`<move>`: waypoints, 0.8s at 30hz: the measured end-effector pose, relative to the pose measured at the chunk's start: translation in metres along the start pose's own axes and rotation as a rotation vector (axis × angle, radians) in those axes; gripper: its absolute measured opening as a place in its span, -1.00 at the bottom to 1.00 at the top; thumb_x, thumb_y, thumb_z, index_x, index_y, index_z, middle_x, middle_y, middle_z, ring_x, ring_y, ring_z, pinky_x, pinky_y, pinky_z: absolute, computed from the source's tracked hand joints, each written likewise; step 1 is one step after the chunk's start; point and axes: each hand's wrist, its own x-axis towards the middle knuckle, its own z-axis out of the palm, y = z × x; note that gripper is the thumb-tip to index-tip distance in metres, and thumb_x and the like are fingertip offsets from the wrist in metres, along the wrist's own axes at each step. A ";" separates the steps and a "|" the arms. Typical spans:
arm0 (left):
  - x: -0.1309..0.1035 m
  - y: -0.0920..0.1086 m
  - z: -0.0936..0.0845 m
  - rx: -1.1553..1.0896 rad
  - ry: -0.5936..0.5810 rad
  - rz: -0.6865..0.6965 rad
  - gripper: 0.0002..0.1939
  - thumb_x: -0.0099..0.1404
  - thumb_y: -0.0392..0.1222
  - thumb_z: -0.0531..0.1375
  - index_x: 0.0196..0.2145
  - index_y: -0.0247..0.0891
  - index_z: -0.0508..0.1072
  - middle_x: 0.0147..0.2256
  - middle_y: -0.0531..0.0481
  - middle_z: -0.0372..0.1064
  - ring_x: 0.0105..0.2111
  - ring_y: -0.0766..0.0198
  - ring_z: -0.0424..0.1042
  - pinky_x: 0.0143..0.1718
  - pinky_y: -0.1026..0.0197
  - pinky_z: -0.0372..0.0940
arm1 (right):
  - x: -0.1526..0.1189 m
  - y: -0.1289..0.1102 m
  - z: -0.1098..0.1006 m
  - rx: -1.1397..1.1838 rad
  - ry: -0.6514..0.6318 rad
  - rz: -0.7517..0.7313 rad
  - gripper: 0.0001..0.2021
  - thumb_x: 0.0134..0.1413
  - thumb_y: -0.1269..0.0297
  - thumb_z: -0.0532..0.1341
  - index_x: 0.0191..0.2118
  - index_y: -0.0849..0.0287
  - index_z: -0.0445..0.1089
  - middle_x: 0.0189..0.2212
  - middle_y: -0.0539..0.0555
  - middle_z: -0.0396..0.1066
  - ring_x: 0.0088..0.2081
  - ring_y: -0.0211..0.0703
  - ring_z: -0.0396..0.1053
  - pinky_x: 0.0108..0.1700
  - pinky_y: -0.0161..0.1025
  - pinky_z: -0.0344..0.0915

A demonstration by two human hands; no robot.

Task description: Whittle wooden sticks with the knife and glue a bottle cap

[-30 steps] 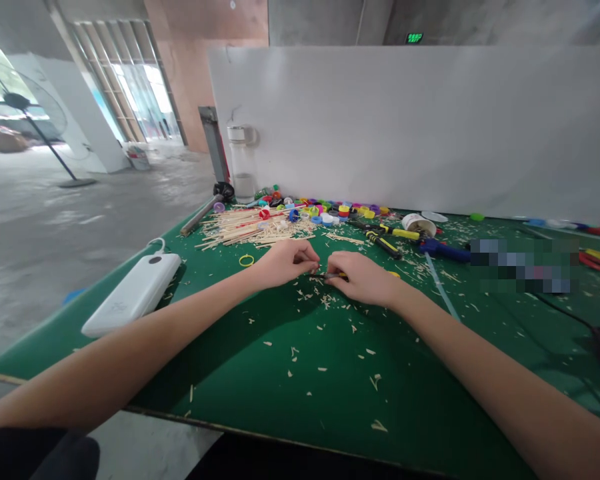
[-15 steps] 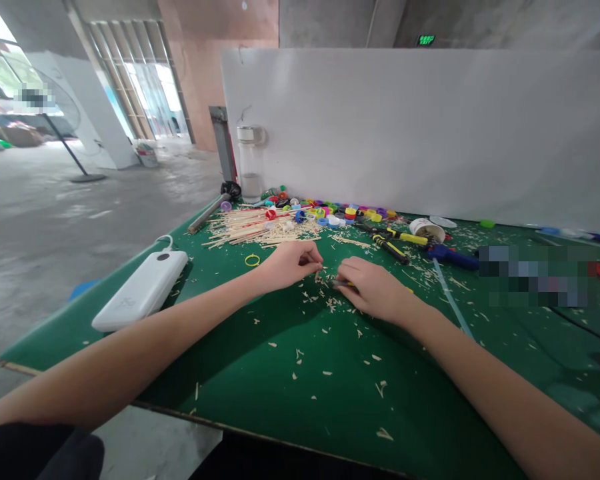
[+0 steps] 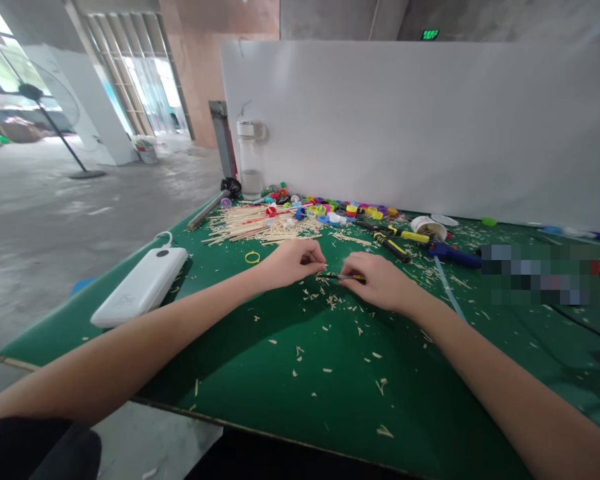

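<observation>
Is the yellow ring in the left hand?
No, the yellow ring lies on the green table, outside the left hand.

Dark-and-yellow tool (image 3: 331, 276), pale shavings (image 3: 333, 303), green tabletop (image 3: 260, 387), white power bank (image 3: 140, 287), greyish-white panel (image 3: 405, 127)

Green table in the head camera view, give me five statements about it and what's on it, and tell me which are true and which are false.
1. The right hand holds a slim tool. True.
2. The white device with a cable lies to the right of the right hand. False: the white device lies beyond the left forearm, on the left of the table.
3. The white tub stands upright. False: the white tub is tipped over.
4. Pale shavings lie scattered on the table. True.
5. The left hand grips the yellow ring. False: the yellow ring lies on the table, apart from the left hand.
</observation>
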 end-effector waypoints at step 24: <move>0.001 0.000 0.000 0.046 0.076 -0.109 -0.88 0.18 -0.14 0.17 -0.40 -0.24 0.36 -0.42 -0.02 0.47 -0.42 0.33 0.45 -0.40 0.26 0.30 | 0.003 -0.006 -0.004 0.059 -0.033 -0.012 -0.86 0.06 0.24 0.15 -0.45 0.13 0.23 -0.43 0.04 0.33 -0.41 -0.23 0.22 -0.38 -0.23 0.12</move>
